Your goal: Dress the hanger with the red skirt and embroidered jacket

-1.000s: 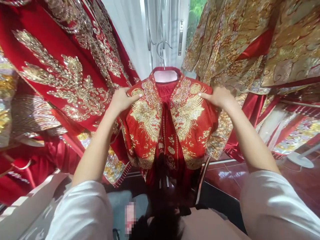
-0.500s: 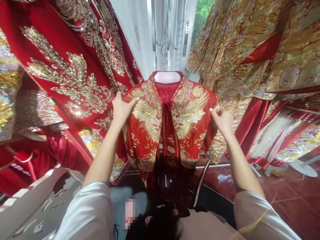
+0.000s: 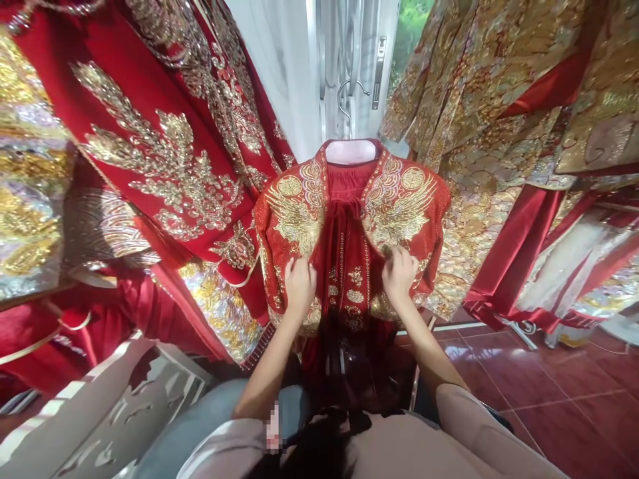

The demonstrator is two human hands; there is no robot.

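Observation:
In front of me a red jacket [image 3: 279,233] with gold embroidery hangs on a hanger [image 3: 351,152] with a metal hook. Its front stands apart over a darker red inner garment [image 3: 344,266] with gold motifs. My left hand [image 3: 300,283] has its fingers curled on the front edge of the jacket's left panel in the picture. Opposite it, my right hand [image 3: 400,271] grips the edge of the other front panel, fingers bent over the cloth. Both fingertips are partly hidden by the hands themselves.
A red gown [image 3: 200,140] with gold sequins hangs close on the left. Gold-patterned garments [image 3: 464,133] hang on the right, above a red tiled floor [image 3: 529,372]. A white carved piece of furniture [image 3: 114,406] stands at lower left.
Both hands have come off the jacket's shoulders and moved down and inward to its front edges. The view has shifted slightly, so the jacket appears further right.

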